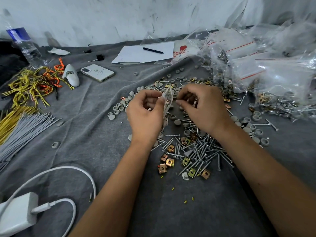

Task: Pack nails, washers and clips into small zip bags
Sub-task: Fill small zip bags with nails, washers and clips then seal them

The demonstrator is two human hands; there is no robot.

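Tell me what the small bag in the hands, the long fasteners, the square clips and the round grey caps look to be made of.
Small bag: thin clear plastic film, glossy and creased, contents showing through.
Long fasteners: bright silvery metal, probably plated steel, glinting.
Square clips: folded sheet metal with a yellowish iridescent sheen, likely zinc-chromate plating.
Round grey caps: matte, uniform grey, seemingly moulded plastic.

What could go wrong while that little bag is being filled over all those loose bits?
1. The small zip bag is pinched by the left hand right above the loose pile; if it tips, the pieces inside could spill back among the screws.
2. The right hand grips small parts I cannot identify; one may miss the narrow mouth.
3. Gold clips and grey caps lie mixed, so a miscount seems possible.
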